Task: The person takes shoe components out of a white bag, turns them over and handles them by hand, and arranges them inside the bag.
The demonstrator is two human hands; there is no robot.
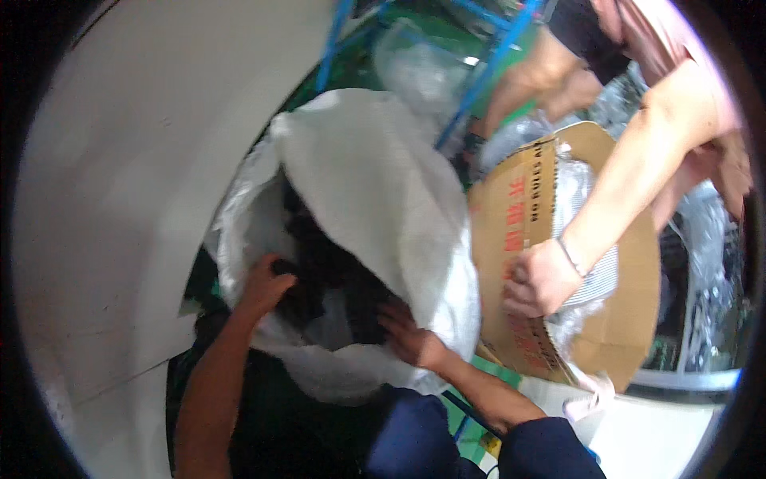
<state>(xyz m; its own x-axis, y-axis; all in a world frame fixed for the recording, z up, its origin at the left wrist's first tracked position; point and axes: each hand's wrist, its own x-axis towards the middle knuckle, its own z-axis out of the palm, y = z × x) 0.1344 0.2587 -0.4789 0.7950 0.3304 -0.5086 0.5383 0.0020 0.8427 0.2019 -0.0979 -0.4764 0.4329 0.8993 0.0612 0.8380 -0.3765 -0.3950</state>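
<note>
— While both forearms come up from the lower edge, where is each hand?
— Left hand [267, 283] grips the left rim of the white woven sack [375, 184], fingers curled over it. Right hand [411, 335] is at the lower rim of the sack mouth, fingers reaching into the opening; if it grasps something or not, I cannot tell.
— And what is inside the sack?
— Dark items [323, 267], too blurred to name.
— What is beside it?
— Just to the right, a cardboard box [511, 207] with clear plastic lining [570, 188]. Another person's hand [542, 279], with a bracelet, grips the box's edge.
</note>
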